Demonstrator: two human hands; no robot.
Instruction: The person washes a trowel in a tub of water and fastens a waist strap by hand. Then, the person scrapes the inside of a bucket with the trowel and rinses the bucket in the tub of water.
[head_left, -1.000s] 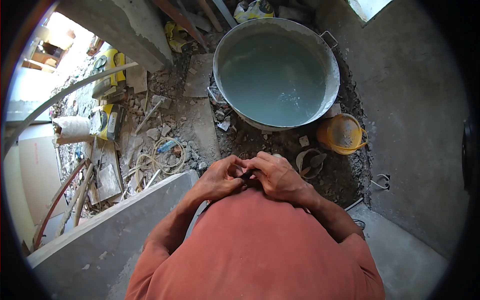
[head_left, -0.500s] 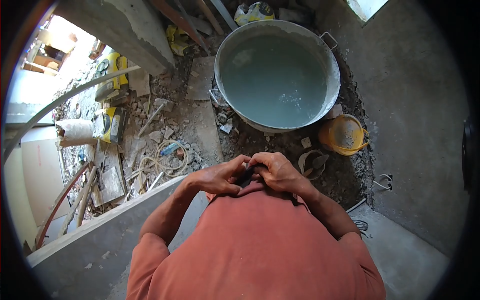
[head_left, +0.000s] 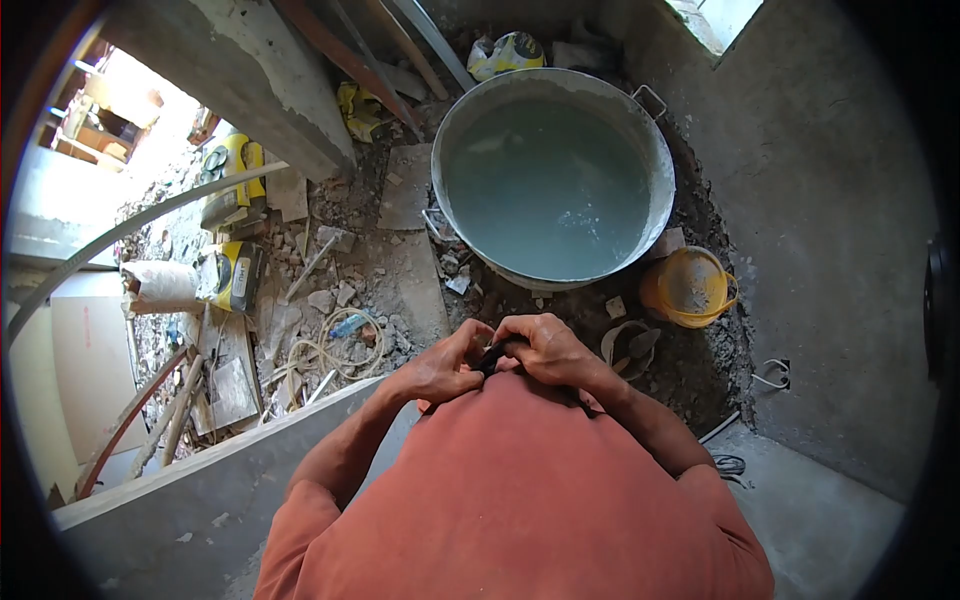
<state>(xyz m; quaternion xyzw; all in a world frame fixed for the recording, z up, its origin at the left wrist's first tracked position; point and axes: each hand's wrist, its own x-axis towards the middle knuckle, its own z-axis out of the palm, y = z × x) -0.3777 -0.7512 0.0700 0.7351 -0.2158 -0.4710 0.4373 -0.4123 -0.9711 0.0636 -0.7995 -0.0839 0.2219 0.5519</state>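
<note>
Both of my hands meet at the far edge of the red shirt that I wear. My left hand has its thumb and fingers pinched on a small dark piece of cloth. From the other side my right hand grips the same dark cloth, its fingers curled and their tips partly hidden. The shirt is stretched below the hands, and both elbows are bent outward.
Beyond my hands stands a large round tub of cloudy water. Right of it are a yellow bucket and a smaller container. Rubble, a coiled hose and cement bags lie left, behind a low wall.
The view has tilted, so the tub and bucket appear lower. My hands have shifted slightly at the dark cloth, and the shirt fabric bunched between them has flattened.
</note>
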